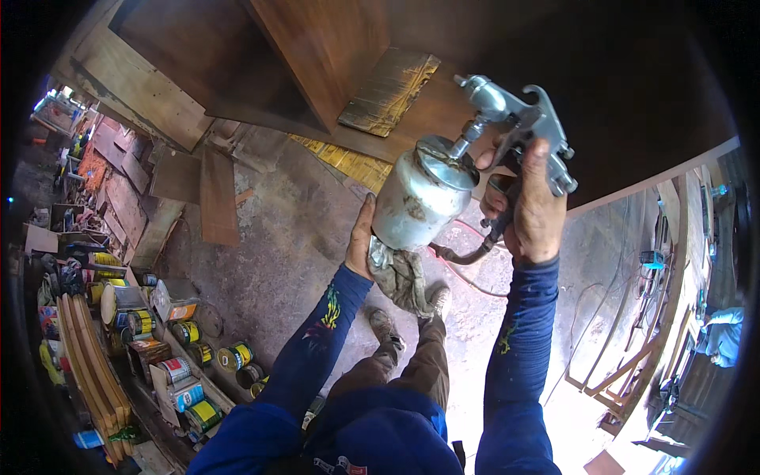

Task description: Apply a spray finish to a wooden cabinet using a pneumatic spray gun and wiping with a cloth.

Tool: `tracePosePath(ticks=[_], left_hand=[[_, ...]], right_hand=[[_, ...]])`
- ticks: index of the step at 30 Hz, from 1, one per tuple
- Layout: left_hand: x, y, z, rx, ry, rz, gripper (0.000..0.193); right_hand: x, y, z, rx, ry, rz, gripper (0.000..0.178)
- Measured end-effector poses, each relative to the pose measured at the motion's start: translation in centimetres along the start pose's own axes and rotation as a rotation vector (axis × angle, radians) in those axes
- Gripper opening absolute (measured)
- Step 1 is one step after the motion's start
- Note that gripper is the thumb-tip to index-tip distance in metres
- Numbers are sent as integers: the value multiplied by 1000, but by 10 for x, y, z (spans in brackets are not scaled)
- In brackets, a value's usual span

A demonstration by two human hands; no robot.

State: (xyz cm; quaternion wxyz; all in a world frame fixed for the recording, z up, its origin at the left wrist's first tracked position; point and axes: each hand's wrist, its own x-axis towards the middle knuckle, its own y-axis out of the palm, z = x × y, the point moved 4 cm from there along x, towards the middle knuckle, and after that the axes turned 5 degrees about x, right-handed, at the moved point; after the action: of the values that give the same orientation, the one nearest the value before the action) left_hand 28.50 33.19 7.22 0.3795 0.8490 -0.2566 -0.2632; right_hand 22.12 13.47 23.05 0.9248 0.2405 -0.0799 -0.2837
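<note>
My right hand is wrapped round the handle of a metal spray gun, fingers at the trigger. Below the gun's nozzle end hangs its dented silver paint cup, tilted, with brown stains on its side. At the cup's lower left, my left hand is closed on a crumpled grey rag and presses against the cup's base. Most of the left fingers are hidden behind the cup. A hose runs down from the gun's handle.
Dark brown wooden panels stand in front of me, with a paint-streaked board on one. Paint cans and curved wood strips crowd the left. Loose boards lean farther off. Timber framing stands at right; hose loops cross the floor.
</note>
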Motion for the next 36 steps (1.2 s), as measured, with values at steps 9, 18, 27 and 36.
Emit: tracePosePath(ticks=[9,18,27,36], left_hand=[[-27,-28,51,-3,-151,-216,53],[-30,57,-118,206,216,58,58],[-36,38,-120,129,266,45,57],[-53,-17,-30,158,121,-198,57]], right_hand=[[0,-18,-46,-162,188,-102,47],[-5,63,52,268,-148,201,61],[5,70,34,291,-76,235,58],[-17,42,-13,74,76,127,51]])
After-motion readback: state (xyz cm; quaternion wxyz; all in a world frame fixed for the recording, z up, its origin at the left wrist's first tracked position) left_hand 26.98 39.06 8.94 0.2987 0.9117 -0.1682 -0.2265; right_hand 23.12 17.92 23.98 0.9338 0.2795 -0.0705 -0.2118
